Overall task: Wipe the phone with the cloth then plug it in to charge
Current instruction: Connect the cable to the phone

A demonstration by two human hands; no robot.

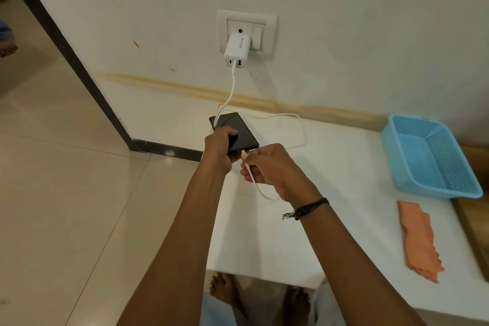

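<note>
A black phone point(238, 127) is held above the far left corner of the white table point(344, 193), its near end gripped by my left hand point(218, 143). My right hand point(267, 164) pinches the plug end of the white charging cable point(301, 124) right at the phone's bottom edge; whether the plug is seated I cannot tell. The cable loops over the table and rises to a white charger point(236, 50) plugged into the wall socket point(247, 32). An orange cloth point(418, 241) lies flat on the table at the right, away from both hands.
A light blue perforated plastic basket point(431, 156) stands at the table's far right against the wall. A dark door frame point(79, 66) runs down the left. Tiled floor lies left of the table, and my bare feet point(225, 291) show below its near edge.
</note>
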